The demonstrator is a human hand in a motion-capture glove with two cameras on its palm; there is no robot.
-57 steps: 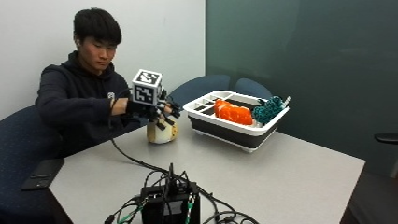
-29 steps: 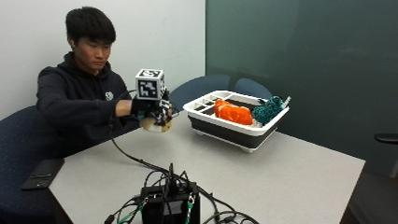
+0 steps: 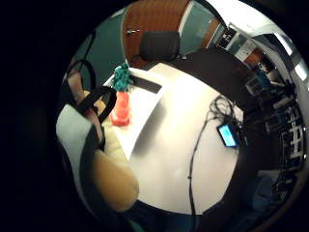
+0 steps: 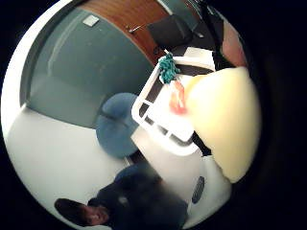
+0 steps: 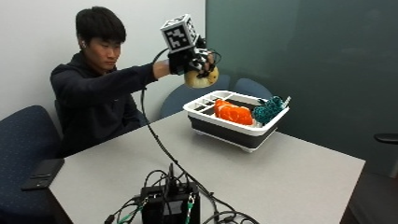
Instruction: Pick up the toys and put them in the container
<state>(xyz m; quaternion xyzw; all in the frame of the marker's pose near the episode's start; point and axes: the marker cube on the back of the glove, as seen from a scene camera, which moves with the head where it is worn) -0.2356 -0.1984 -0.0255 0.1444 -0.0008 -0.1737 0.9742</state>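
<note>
A person seated at a pale grey table held the black-gloved right hand raised well above the tabletop, its fingers curled round a cream-yellow rounded soft toy that hung just below the palm. The toy was in the air, near the white-rimmed, dark-sided plastic container but short of its near end and well above its rim, touching nothing but the hand. Inside the container already lay an orange toy and, at the far end, a teal knitted toy leaning against the rim.

From the palm, the cream toy filled much of the thumb-side view, with the container's white rim lying beyond it; the little-finger side showed the same toy close against the strapped hand, with the orange toy and the teal toy further off in the container.

The step in hand looked like the carry toward the container. Done well, the hand would travel sideways until the toy hung squarely over the open part of the container nearest the person, beside the orange toy rather than on top of it. Lowering it below the rim before letting go would probably serve best, since a rounded toy dropped from height could bounce or roll out. The fingers should uncurl only once the toy rested inside.
</note>
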